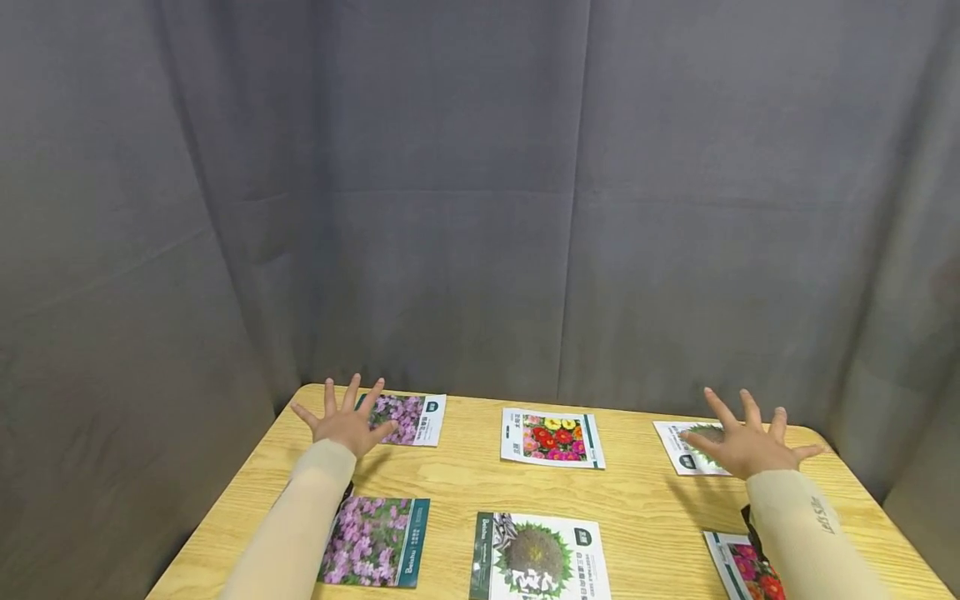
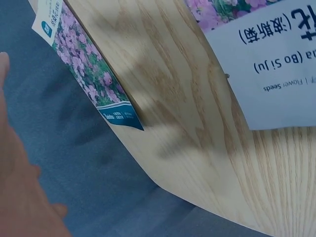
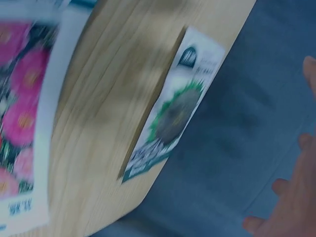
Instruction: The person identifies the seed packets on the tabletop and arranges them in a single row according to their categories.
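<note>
My left hand (image 1: 348, 427) hovers with spread fingers over the left side of the table, overlapping a purple-flower seed packet (image 1: 401, 419) in the head view. Below its wrist lies another purple-flower packet (image 1: 371, 542). On the right, my right hand (image 1: 752, 443) is likewise spread wide and holds nothing. Behind it, partly covered, is a sunflower seed packet (image 1: 675, 437). A red and pink flower packet (image 1: 742, 567) is half hidden under the right forearm. In the right wrist view the sunflower packet (image 3: 170, 108) lies along the table edge, apart from the fingers.
Between the hands, a mixed-colour flower packet (image 1: 553, 438) lies at the back and a sunflower packet (image 1: 540, 557) at the front. They rest on a wooden table (image 1: 450, 483) with rounded corners. Grey curtains (image 1: 465, 208) hang behind it and at both sides.
</note>
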The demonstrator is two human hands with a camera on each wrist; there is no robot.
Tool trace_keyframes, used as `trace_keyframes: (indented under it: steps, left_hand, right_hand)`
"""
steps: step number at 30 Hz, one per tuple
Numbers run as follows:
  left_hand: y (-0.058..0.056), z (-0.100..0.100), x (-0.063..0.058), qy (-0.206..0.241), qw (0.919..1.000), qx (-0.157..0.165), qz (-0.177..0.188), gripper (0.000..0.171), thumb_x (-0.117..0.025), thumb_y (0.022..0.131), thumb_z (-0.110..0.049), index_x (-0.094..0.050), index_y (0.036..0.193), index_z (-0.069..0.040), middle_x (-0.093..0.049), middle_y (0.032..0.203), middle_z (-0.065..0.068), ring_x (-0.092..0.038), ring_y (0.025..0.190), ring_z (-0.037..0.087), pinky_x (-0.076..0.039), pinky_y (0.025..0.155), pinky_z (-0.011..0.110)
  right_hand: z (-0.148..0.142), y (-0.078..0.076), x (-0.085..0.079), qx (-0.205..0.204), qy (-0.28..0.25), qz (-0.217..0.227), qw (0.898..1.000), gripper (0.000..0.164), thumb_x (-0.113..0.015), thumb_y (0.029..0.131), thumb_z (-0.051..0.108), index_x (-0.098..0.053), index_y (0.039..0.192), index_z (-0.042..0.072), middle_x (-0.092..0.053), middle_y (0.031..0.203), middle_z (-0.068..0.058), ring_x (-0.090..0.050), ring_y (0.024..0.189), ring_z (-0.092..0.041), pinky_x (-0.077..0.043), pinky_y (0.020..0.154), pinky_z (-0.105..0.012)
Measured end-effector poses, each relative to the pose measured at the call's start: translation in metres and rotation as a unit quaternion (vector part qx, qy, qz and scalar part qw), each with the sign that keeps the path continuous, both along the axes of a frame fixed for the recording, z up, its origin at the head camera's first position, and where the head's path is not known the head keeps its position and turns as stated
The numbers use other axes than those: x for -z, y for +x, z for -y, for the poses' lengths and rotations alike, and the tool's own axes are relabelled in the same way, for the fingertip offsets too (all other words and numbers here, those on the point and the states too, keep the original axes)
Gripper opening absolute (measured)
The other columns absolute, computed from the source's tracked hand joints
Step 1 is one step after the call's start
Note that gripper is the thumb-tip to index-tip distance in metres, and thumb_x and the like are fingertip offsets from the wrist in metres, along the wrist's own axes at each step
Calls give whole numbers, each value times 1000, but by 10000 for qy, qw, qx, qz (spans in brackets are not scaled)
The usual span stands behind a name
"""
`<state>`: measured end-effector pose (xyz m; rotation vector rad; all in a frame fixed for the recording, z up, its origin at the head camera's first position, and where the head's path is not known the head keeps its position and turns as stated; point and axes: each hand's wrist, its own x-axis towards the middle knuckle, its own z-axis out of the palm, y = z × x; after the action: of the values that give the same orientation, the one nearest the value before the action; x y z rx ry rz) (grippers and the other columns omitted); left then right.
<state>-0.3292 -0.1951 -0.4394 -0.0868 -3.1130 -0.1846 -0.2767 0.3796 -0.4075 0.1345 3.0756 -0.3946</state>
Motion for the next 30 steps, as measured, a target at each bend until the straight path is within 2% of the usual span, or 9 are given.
trace_keyframes:
  steps: [8, 12, 16, 21, 27, 30]
  left_hand:
    - [-5, 4, 4, -23, 10000, -42, 19, 84, -48, 98, -67, -15, 164, -27, -5, 169, 15, 13, 149, 52, 11, 95, 88]
    - [-8, 4, 10, 59, 10000, -42, 21, 84, -48, 97, -66, -16, 164, -27, -5, 169, 16, 12, 149, 52, 10, 96, 88]
    - [-11, 3, 15, 132, 9999, -48, 61, 84, -48, 98, -65, -15, 164, -27, -4, 169, 16, 13, 149, 52, 9, 96, 88]
    - [-10, 3, 13, 198, 9996, -172, 115, 83, -51, 99, -60, -15, 164, -24, -4, 169, 18, 13, 148, 53, 8, 96, 89]
    - [-6, 3, 10, 466, 9976, -331, 389, 79, -54, 101, -52, -18, 164, -20, -4, 167, 22, 10, 147, 57, 6, 96, 89]
    - [-5, 0, 11, 722, 9951, -408, 540, 78, -55, 101, -50, -20, 163, -18, -5, 167, 25, 7, 146, 59, 4, 95, 90]
  right_hand:
    - [44, -15, 3, -323, -155, -310, 9989, 100, -44, 88, 82, -12, 164, 25, 4, 163, -29, 14, 136, -72, 10, 82, -93]
    - [68, -24, 7, -421, -294, -371, 9980, 96, -44, 90, 80, -15, 164, 25, 2, 164, -27, 10, 139, -69, 7, 86, -93]
    - [95, -31, 8, -507, -560, -370, 9965, 90, -46, 95, 72, -14, 164, 24, 2, 165, -26, 5, 142, -67, -2, 92, -92]
    - [135, -37, 8, -573, -876, -496, 9933, 81, -54, 100, 55, -19, 164, 20, -2, 165, -25, -4, 145, -61, -15, 102, -85]
    - [180, -41, 20, -667, -1308, -847, 9855, 72, -64, 99, 36, -32, 159, 11, -16, 162, -28, -19, 145, -56, -33, 105, -73]
    - [201, -42, 27, -796, -1646, -953, 9785, 67, -66, 98, 28, -38, 156, 8, -21, 161, -28, -25, 144, -52, -38, 105, -68]
